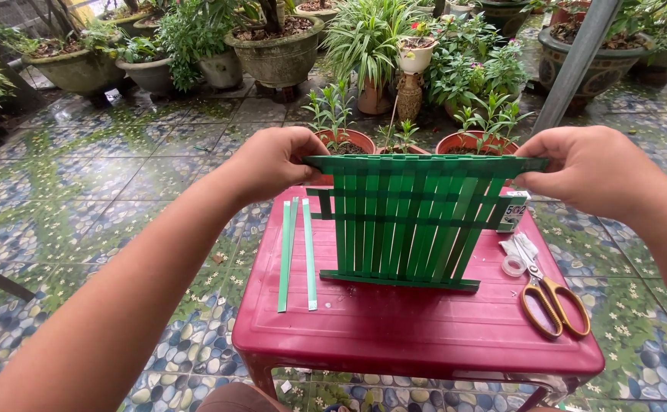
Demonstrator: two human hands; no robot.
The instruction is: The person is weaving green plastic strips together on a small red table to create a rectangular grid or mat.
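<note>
The woven green panel (pixel 406 221) of flat paper strips is held upright above the red plastic desk (pixel 417 328), its lower edge resting on or just over the desk top; which of the two cannot be told. The panel is made of many vertical strips crossed by a few horizontal ones, with a band along the top and another along the bottom.

At the far left, tiled floor (pixel 82 191) with a pebble and flower pattern is seen, wet in places. On the left part of the desk, loose green strips (pixel 297 252) are laid side by side, just beside the panel and apart from it.

The left hand (pixel 272 162) is closed on the upper left corner of the panel, the grip pinching the top band between thumb and fingers. The right hand (pixel 589 169) is closed in the same way on the upper right corner, so that the panel is stretched between both hands.

Right of the panel, a small glue box (pixel 513 211) is stood on the desk, partly hidden behind the panel's edge. Near it a small roll of clear tape (pixel 513 265) is laid, and yellow-handled scissors (pixel 547 294) are placed just beside the roll, blades pointing away from the person.

Behind the desk, potted plants (pixel 394 53) are ranged across the floor.
</note>
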